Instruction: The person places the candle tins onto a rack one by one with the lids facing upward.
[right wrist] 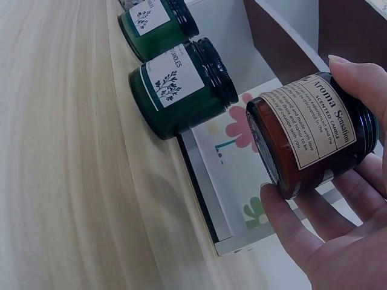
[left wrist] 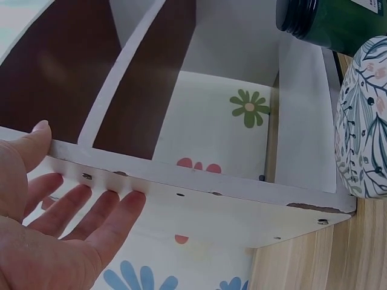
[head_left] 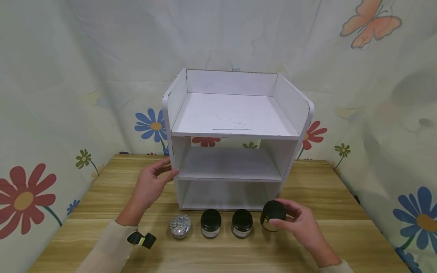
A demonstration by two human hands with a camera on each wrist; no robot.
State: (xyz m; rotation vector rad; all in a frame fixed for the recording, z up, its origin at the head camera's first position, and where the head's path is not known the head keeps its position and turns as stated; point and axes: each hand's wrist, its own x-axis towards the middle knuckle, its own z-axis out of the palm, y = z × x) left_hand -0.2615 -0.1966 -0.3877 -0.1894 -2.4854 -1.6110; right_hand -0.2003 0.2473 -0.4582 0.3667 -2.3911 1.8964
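Flower-printed cloth (head_left: 218, 41) behind a wood-grain tabletop (head_left: 341, 231). At left: left hand (head_left: 149, 185), fingers loosely extended, touching the left side of a white shelf unit (head_left: 235, 113), thumb at its front edge. Along the unit's front: patterned round container (head_left: 180, 226), black-lidded green jar (head_left: 211, 223), second green jar (head_left: 242, 223). Rightmost: right hand (head_left: 301, 223), thumb and fingers curled round amber candle jar (right wrist: 305, 133), near the unit's lower right corner.

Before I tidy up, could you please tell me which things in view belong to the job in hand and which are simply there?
Likely in the job:
amber jar, held by right fingers
two green jars
patterned jar
shelf, touched by left fingers

Likely just there:
table
backdrop
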